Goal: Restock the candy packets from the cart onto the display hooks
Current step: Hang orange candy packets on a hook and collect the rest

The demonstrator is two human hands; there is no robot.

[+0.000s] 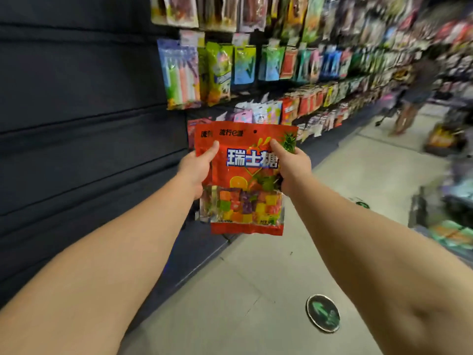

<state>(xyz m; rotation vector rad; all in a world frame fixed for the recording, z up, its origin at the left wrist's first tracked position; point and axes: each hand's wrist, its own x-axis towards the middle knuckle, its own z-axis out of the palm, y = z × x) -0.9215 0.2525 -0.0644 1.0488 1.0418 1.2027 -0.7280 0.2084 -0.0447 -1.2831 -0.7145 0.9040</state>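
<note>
Holding red packet [244, 175] upright, we pinched its sides: left hand [198, 167] and right hand [291, 166], thumbs on front, near racks [256, 65].

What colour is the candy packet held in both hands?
Mostly red candy packet, with a clear lower window showing multicoloured cubes; seen in the head view.

Behind the red candy packet [245, 175], the fingers of the left grip [197, 170] and the right grip [294, 170] are hidden; only the thumbs show on its front. Another packet [190, 131] just behind it is mostly covered. Up and right of the grips, the hanging packets [358, 60] smear into blur, their print unreadable. A person [412, 98] far right is blurred. The cart [448, 213], right of the right grip, is blurred and cut by the edge.
</note>
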